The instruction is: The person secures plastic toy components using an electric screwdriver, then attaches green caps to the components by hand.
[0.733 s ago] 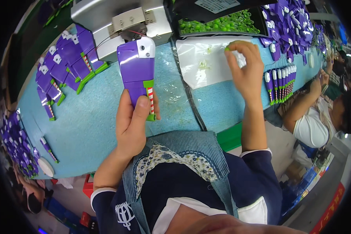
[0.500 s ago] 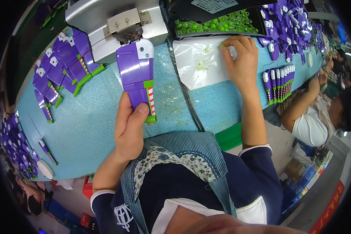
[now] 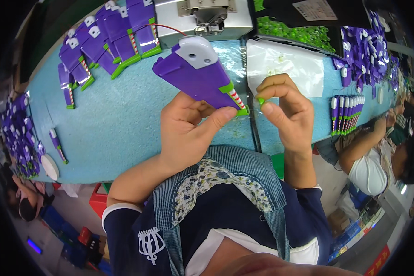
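My left hand (image 3: 193,126) is closed on a purple plastic wing part (image 3: 200,76) with a white rounded end, a red-and-white striped strip and a green tip. The part is tilted, its white end up near the metal machine (image 3: 204,18). A thin red wire runs by that white end. Between thumb and forefinger, my right hand (image 3: 287,112) pinches a small green plastic piece (image 3: 261,100), close to the part's green tip but apart from it. Beside that hand lies a white plastic sheet (image 3: 280,60) with small green bits on it.
Several similar purple wing parts (image 3: 117,41) overlap at the back left. A box of green pieces (image 3: 299,34) stands at the back. Purple parts form a heap (image 3: 365,55) and a neat row (image 3: 347,112) on the right. Another person (image 3: 377,156) sits on that side.
My left hand has drawn the wing part away from the machine and tilted it. My right hand has come off the white sheet toward the part with the green piece. The view has shifted.
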